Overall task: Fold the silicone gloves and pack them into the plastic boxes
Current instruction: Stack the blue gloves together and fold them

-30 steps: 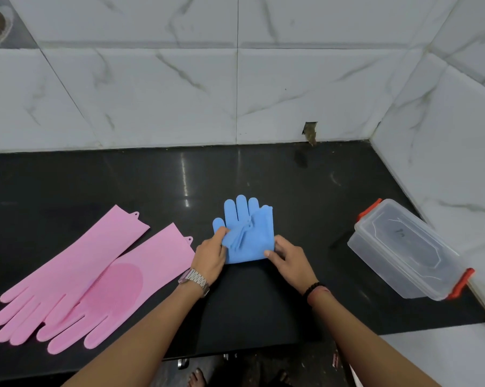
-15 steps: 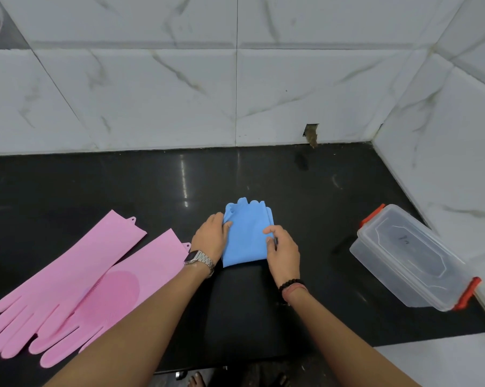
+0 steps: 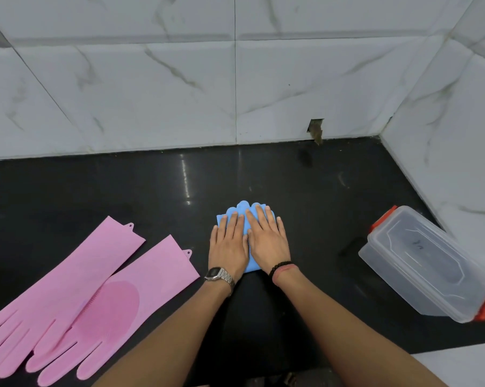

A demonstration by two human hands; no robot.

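Observation:
Folded blue silicone gloves (image 3: 244, 208) lie on the black counter (image 3: 305, 196) at the centre. My left hand (image 3: 228, 245) and my right hand (image 3: 268, 238) both lie flat on top, palms down and fingers spread, and cover most of the bundle. Only the blue fingertips at the far edge and a strip near my wrists show. Two pink silicone gloves (image 3: 76, 291) lie flat and overlapping at the left, fingers toward me. A clear plastic box (image 3: 428, 263) with its lid on and red clips stands at the right.
White marble-tiled walls close the counter at the back and at the right, forming a corner. A small hole (image 3: 316, 129) shows at the base of the back wall. The counter's front edge runs just below my forearms.
My hands held the blue bundle by its sides; now both lie flat on top of it. The blue fingers that stuck up are folded down.

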